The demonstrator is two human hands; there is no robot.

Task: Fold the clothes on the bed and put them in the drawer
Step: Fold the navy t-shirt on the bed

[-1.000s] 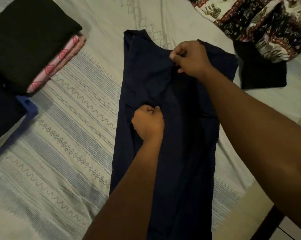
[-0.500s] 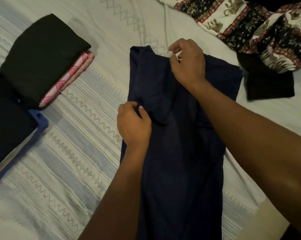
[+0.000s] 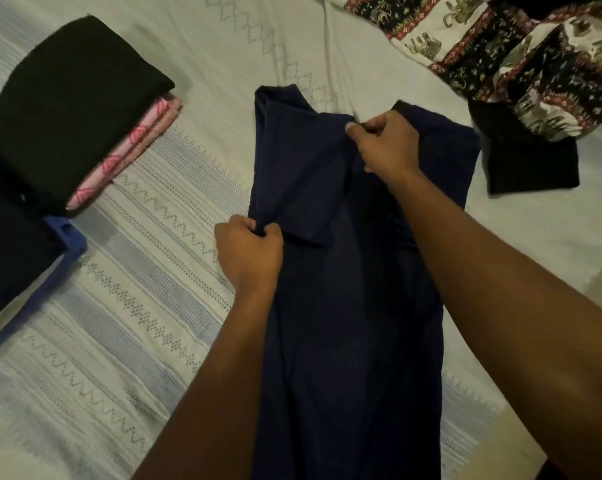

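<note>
Left hand (image 3: 249, 251) has slid to the left edge of the navy shirt (image 3: 344, 306).
Both grips pinch cloth, right hand (image 3: 386, 143) at the collar; the side fold looks nearly squared.

Bare bedsheet (image 3: 161, 258) runs in a wide strip between the navy garment (image 3: 344, 289) in the middle and 2 folded piles on the left: a black-over-pink stack (image 3: 71, 109) farther off, and a dark pile (image 3: 5, 251) on a blue piece (image 3: 67, 244) nearer. The far middle of the bed is bare too. Far right, an elephant-print cloth (image 3: 493, 53) and a black garment (image 3: 531, 161) crowd just beside the navy garment's edge; nearer than these the sheet is bare. The left forearm (image 3: 216, 375) and right forearm (image 3: 500, 306) cross the navy garment from the near side.
</note>
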